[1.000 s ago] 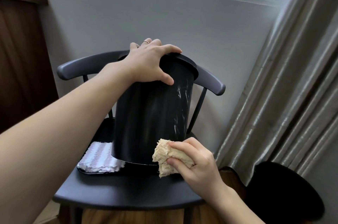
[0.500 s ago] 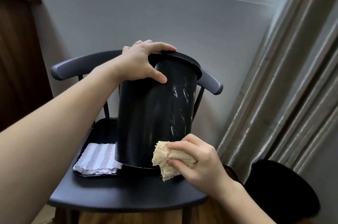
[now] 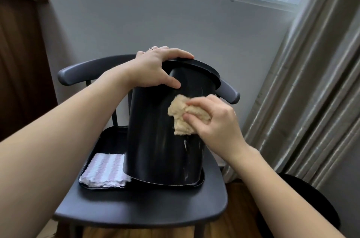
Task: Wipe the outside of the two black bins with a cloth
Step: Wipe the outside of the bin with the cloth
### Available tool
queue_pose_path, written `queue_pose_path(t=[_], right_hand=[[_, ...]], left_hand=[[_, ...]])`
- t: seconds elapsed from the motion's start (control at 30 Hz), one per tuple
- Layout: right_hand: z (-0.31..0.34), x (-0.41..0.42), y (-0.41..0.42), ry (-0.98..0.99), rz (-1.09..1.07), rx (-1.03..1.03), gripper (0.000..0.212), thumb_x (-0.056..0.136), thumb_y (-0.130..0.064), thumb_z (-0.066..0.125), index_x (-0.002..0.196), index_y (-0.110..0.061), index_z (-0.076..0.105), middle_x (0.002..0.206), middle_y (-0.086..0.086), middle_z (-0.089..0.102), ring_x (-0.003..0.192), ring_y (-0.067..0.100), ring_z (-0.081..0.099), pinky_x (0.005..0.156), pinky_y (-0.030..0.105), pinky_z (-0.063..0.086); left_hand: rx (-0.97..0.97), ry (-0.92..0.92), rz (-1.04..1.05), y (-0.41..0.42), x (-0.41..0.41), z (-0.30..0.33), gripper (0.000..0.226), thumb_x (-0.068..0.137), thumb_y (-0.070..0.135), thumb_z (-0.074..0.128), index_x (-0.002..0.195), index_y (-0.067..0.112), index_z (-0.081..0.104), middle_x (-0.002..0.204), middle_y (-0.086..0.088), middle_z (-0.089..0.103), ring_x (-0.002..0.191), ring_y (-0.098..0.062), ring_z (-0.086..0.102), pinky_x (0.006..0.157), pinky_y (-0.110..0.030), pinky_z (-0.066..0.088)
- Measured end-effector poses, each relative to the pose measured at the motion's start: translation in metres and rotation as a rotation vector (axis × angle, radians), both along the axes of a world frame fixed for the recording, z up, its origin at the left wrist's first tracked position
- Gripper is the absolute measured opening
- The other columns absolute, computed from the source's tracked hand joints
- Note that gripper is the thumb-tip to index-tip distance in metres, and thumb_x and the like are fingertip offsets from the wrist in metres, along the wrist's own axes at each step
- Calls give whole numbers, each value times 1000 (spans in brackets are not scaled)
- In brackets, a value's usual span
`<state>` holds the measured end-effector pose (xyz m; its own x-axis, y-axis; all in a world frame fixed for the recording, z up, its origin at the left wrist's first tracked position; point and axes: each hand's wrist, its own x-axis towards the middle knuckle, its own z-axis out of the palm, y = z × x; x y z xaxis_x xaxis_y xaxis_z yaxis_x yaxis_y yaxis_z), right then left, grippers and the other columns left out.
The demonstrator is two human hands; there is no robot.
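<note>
On the black chair point(image 3: 136, 210) beneath the window, the black bin point(image 3: 165, 130) stands in a shallow black tray point(image 3: 109, 140), tipped slightly back toward the chair's backrest. The right hand point(image 3: 216, 121) has climbed from the bin's foot, where it was a second ago, to just below the rim, so by my judgement one upward stroke along the bin's right flank is nearly finished. Its fingers pinch the tan cloth point(image 3: 182, 117), bunched, and press it flat against the wall of the bin. The left hand point(image 3: 155, 68) keeps its hold at the top, fingers spread over the rim and the thumb down on the bin's front, steadying it against the push. The bin is a tall, dark, slightly glossy cylinder with a flared rim; pale streaks remain low on its right side under the cloth, so that patch likely needs another pass. A folded striped cloth point(image 3: 106, 171) lies in the tray left of the bin. The second bin point(image 3: 303, 208) sits on the floor, right of the chair, not yet wiped as far as I can judge.
</note>
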<state>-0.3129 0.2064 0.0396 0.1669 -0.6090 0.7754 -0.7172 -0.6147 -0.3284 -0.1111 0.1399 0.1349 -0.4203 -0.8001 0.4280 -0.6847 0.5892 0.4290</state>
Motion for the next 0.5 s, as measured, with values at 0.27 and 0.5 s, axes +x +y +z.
queue_pose_path(t=[0.27, 0.5], right_hand=[[23, 1, -13, 52, -64, -65, 23, 84, -28, 77, 107, -25, 74, 93, -2, 65, 87, 17, 63, 79, 40, 52], [61, 2, -39, 48, -123, -46, 20, 88, -36, 71, 107, -31, 72, 91, -6, 61, 90, 17, 60, 86, 38, 48]], left_hand=[[32, -2, -17, 3, 4, 1, 70, 86, 25, 77, 137, 62, 47, 136, 17, 50, 134, -8, 30, 107, -29, 17], [15, -5, -24, 5, 4, 1, 66, 88, 22, 74, 135, 61, 48, 138, 19, 52, 138, -8, 30, 121, -40, 15]])
